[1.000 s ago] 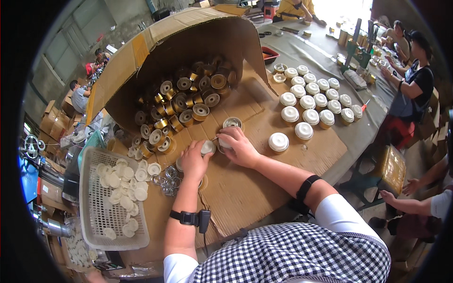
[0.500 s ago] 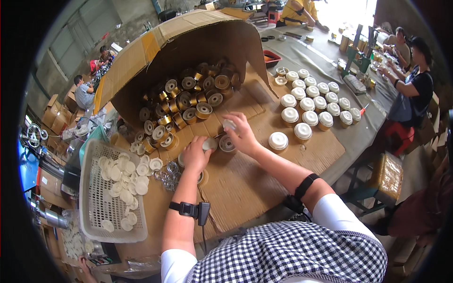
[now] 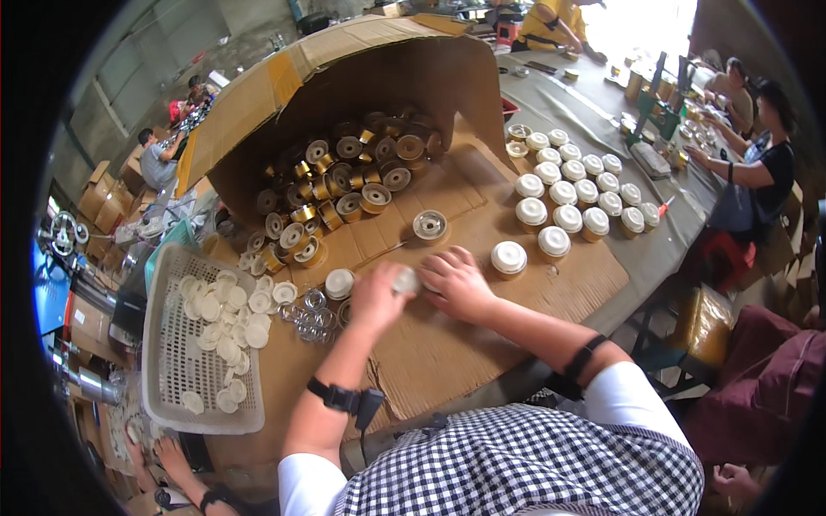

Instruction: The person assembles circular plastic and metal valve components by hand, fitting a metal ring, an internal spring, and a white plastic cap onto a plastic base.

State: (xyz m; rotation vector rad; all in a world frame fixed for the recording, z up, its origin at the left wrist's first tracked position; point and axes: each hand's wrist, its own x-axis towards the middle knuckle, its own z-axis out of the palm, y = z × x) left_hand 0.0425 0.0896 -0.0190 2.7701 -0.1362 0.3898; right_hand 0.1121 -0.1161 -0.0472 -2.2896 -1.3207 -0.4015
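My left hand (image 3: 377, 297) is closed on a whitish round cap (image 3: 404, 279), which is blurred by motion. Close beside it, my right hand (image 3: 463, 285) has its fingers curled downward; what lies under them is hidden. Just beyond both hands, a gold cup (image 3: 430, 225) stands on the cardboard with its pale, ringed inner face up. To the left of my left hand sits a white-topped piece (image 3: 339, 284), beside a cluster of clear rings (image 3: 311, 316). A white-capped gold cup (image 3: 508, 258) stands to the right of my right hand.
A large cardboard box (image 3: 344, 77) lies open toward me, with many gold cups (image 3: 348, 205) spilling out. On the left is a white perforated basket (image 3: 159, 370) of white discs (image 3: 228, 322). White-capped cups (image 3: 564, 192) stand in rows at right. Co-workers sit around the tables.
Both hands have come nearer to me and closer together. The right hand has left the gold cup, which now stands farther away in full view. Another person's hands have appeared at lower left.
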